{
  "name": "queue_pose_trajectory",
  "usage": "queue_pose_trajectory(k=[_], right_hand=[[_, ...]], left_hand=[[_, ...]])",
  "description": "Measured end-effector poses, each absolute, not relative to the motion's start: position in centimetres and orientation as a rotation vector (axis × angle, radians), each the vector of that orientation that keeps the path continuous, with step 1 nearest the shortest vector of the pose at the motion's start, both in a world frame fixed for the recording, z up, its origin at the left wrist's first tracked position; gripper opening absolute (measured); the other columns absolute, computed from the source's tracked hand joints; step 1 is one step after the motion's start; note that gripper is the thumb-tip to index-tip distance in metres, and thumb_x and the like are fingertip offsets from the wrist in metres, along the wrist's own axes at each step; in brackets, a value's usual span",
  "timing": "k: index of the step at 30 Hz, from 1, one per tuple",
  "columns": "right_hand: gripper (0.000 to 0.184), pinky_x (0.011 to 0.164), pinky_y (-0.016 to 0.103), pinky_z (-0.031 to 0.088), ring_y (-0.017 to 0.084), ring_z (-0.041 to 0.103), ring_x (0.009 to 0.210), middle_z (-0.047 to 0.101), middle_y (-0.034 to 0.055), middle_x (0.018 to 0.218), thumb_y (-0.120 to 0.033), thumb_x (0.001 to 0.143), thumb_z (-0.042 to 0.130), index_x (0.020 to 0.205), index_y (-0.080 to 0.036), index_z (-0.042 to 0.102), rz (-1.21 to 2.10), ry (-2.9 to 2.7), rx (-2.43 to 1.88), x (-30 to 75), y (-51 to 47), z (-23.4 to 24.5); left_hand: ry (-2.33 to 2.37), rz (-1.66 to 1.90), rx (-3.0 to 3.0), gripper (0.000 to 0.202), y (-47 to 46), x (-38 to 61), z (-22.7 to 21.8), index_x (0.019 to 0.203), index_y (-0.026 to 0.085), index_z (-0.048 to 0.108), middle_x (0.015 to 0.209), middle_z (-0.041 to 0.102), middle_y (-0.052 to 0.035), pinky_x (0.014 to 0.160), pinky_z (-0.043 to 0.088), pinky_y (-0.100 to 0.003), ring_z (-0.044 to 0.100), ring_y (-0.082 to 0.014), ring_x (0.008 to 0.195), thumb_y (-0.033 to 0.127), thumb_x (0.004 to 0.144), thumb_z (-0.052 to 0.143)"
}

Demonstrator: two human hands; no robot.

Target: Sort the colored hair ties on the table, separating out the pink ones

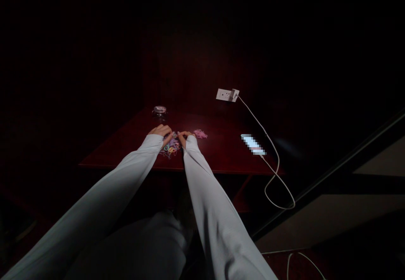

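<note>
On the dark red table a loose pile of small, many-coloured elastic bands (171, 149) lies near the front edge. My left hand (160, 130) rests over the pile's far left side, its fingers bent and thumb close to the fingertips. At the pile's right side my right hand (184, 137) has thumb and forefinger pinched together. Whatever is between the fingertips of either hand is too small and dim to make out. Just beyond my right hand sits a separate heap of pink bands (200, 133). Part of the mixed pile is hidden by my hands.
A clear jar with a pale lid (160, 109) stands farther back on the table (221, 155). To the right lies a lit phone (253, 144), its white cable (266, 134) looping over the table's edge up to a charger (234, 95) in the wall socket (223, 94). The surroundings are very dark.
</note>
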State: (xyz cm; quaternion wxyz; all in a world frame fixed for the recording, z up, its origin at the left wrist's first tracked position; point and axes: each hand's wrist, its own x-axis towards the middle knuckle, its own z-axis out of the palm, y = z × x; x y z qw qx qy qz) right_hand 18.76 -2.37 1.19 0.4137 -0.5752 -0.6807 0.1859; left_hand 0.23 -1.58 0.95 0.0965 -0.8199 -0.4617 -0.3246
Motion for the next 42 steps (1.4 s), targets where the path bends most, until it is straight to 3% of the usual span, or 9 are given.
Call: queue_pose_trajectory(k=[12, 19, 29, 42], right_hand=[[0.031, 0.102, 0.033, 0.050, 0.022, 0.065, 0.108, 0.081, 0.0049, 0.102, -0.043, 0.104, 0.062, 0.089, -0.024, 0.082, 0.493, -1.683, -1.391, 18.8, -1.8, 0.6], [0.020, 0.106, 0.038, 0.052, 0.026, 0.064, 0.116, 0.081, 0.0050, 0.108, -0.038, 0.100, 0.069, 0.100, -0.026, 0.085, 0.520, -1.718, -1.319, 19.0, -2.6, 0.9], [0.011, 0.104, 0.037, 0.053, 0.026, 0.064, 0.117, 0.081, 0.0033, 0.104, -0.036, 0.092, 0.079, 0.087, -0.026, 0.082, 0.546, -1.708, -1.367, 18.7, -3.0, 1.4], [0.005, 0.103, 0.036, 0.051, 0.027, 0.063, 0.118, 0.080, 0.0026, 0.103, -0.030, 0.090, 0.081, 0.087, -0.027, 0.083, 0.557, -1.728, -1.377, 18.7, -3.2, 1.7]], left_hand=[[-1.375, -0.971, -2.435, 0.025, -1.7, 0.2, 1.0, 0.096, 0.024, 0.071, 0.103, 0.077, -0.0079, 0.088, 0.052, -0.038, 0.066, -0.0260, 0.099, 0.031, 0.107, 0.049], [-1.360, -1.002, -2.415, 0.024, -1.5, 0.2, 0.8, 0.093, 0.025, 0.069, 0.100, 0.077, -0.0069, 0.085, 0.053, -0.037, 0.066, -0.0254, 0.098, 0.031, 0.107, 0.051], [-1.357, -0.998, -2.454, 0.021, -1.3, 0.2, 0.9, 0.093, 0.024, 0.070, 0.102, 0.077, -0.0071, 0.088, 0.053, -0.036, 0.066, -0.0255, 0.098, 0.030, 0.106, 0.055], [-1.334, -1.018, -2.448, 0.025, -1.2, 0.0, 0.7, 0.094, 0.025, 0.071, 0.102, 0.078, -0.0073, 0.087, 0.054, -0.038, 0.066, -0.0258, 0.097, 0.033, 0.107, 0.051]])
